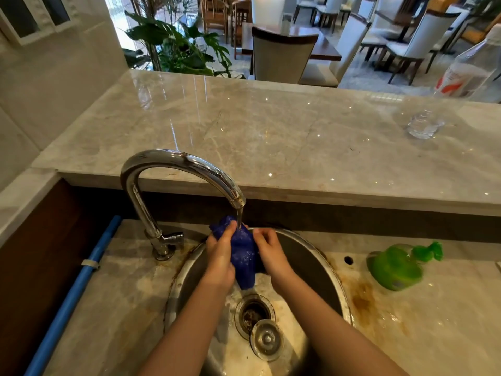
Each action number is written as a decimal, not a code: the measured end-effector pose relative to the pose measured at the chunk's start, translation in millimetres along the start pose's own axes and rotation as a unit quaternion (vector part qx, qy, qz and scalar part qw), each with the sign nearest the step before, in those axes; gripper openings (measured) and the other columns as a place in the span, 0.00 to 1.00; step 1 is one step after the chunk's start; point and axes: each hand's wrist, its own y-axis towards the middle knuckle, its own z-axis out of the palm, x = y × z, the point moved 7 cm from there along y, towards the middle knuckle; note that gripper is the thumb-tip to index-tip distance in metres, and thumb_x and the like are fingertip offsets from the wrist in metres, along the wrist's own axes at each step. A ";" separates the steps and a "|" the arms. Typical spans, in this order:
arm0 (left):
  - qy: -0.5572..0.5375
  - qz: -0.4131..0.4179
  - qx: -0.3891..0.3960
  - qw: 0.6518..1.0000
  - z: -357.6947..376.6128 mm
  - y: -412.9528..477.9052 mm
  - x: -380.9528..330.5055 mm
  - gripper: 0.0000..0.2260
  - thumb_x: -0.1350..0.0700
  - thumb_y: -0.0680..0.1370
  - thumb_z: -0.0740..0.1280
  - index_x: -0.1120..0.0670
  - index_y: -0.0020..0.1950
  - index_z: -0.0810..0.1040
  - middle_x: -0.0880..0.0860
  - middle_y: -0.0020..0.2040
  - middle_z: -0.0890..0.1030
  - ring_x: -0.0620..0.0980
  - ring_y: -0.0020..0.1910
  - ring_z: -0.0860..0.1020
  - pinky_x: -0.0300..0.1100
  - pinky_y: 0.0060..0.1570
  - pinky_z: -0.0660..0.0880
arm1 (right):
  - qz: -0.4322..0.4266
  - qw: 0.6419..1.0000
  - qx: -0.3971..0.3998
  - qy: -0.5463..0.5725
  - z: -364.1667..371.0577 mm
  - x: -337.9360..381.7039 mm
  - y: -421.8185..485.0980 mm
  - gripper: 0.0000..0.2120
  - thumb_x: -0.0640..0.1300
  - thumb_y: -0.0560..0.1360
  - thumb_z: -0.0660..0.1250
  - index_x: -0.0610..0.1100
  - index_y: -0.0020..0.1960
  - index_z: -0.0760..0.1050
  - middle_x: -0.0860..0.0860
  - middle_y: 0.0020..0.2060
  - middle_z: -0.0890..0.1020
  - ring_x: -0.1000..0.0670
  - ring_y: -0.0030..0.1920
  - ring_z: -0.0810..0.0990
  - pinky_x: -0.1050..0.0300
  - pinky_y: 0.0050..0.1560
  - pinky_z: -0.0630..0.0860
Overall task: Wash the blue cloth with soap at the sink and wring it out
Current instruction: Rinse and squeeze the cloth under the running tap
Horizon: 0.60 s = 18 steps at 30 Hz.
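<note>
A wet blue cloth [242, 253] is bunched between both hands over the round steel sink [328, 270]. My left hand [221, 255] grips its left side and my right hand [268, 249] grips its right side. Water runs from the chrome tap [173, 169] onto the top of the cloth. A tail of the cloth hangs down toward the drain [253, 313]. A green soap pump bottle [398, 267] lies on its side on the counter to the right of the sink.
The drain stopper [267, 339] lies loose in the basin beside the drain. A blue pipe [76, 291] runs along the left. On the raised marble ledge [244, 126] stand a small glass [424, 124] and a clear plastic bottle [471, 69] at right.
</note>
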 end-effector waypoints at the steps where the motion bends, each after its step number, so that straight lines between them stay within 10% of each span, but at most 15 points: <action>1: 0.005 0.021 -0.006 1.000 5.3 -3.6 -1.0 0.23 0.54 0.73 0.71 0.53 0.67 0.69 0.57 0.60 0.78 0.57 0.58 0.77 0.59 0.62 0.71 | 0.060 0.998 -0.003 0.034 3.6 -9.8 -6.1 0.17 0.57 0.81 0.55 0.48 0.64 0.67 0.46 0.65 0.75 0.46 0.58 0.77 0.48 0.54 0.76; 6: 0.087 0.136 -0.004 0.987 27.2 -19.6 -3.2 0.14 0.53 0.71 0.73 0.46 0.54 0.74 0.50 0.53 0.80 0.50 0.53 0.79 0.54 0.59 0.74 | 0.191 0.909 0.051 0.366 31.0 -15.3 -14.2 0.27 0.61 0.78 0.57 0.44 0.69 0.70 0.43 0.67 0.75 0.41 0.67 0.72 0.49 0.67 0.68; 18: 0.132 0.346 -0.011 0.929 47.3 -40.7 -43.3 0.11 0.57 0.79 0.63 0.51 0.36 0.73 0.50 0.34 0.76 0.44 0.35 0.76 0.35 0.39 0.74 | 0.145 0.926 -0.028 0.347 37.2 -5.0 26.1 0.08 0.50 0.79 0.60 0.46 0.49 0.74 0.51 0.41 0.78 0.55 0.37 0.79 0.61 0.39 0.77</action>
